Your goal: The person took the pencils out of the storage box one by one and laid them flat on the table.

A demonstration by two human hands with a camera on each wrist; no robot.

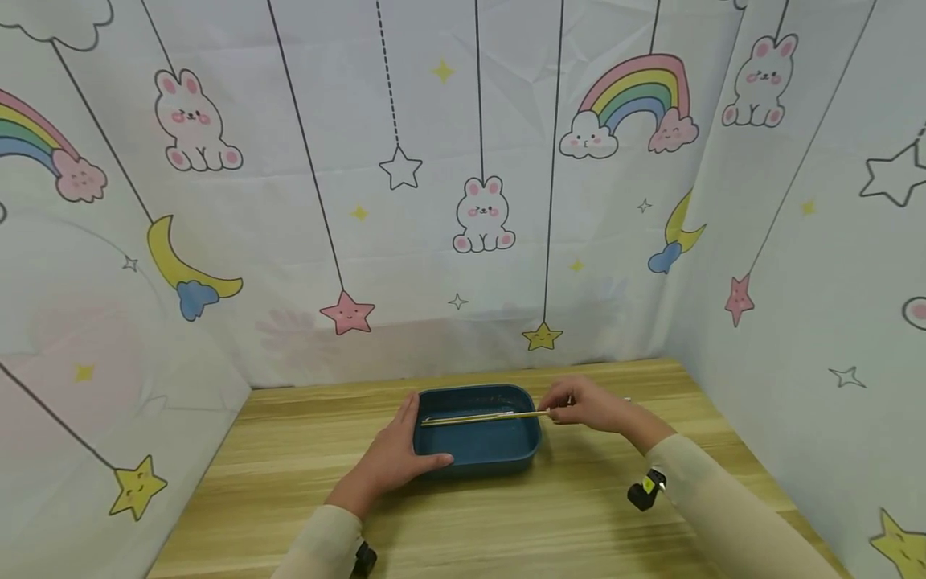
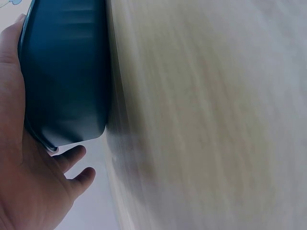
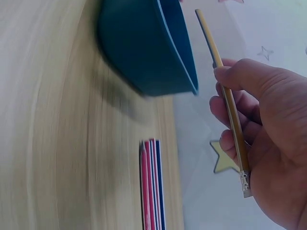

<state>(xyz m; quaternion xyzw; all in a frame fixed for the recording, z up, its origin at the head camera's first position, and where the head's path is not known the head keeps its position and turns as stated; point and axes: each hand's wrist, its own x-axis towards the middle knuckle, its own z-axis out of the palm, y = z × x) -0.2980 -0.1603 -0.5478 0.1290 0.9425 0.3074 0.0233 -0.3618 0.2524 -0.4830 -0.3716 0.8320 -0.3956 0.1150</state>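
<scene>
A dark teal plastic box (image 1: 477,465) with rounded corners stands on the wooden table. My left hand (image 1: 394,454) holds its left end, the thumb along the near side and the fingers toward the far corner. In the left wrist view, that hand (image 2: 29,167) spreads round the box's end (image 2: 67,72). At the right end, my right hand (image 1: 586,404) pinches a yellow pencil (image 1: 485,417) that reaches across above the box. The right wrist view shows the pencil (image 3: 231,108) between thumb and fingers, its metal band and eraser end near the palm.
Several red, white and dark blue striped pencils (image 3: 151,187) lie side by side on the table (image 3: 57,143), right of the box. White cloth with printed rabbits, stars and rainbows (image 1: 412,265) walls off the table's back and sides.
</scene>
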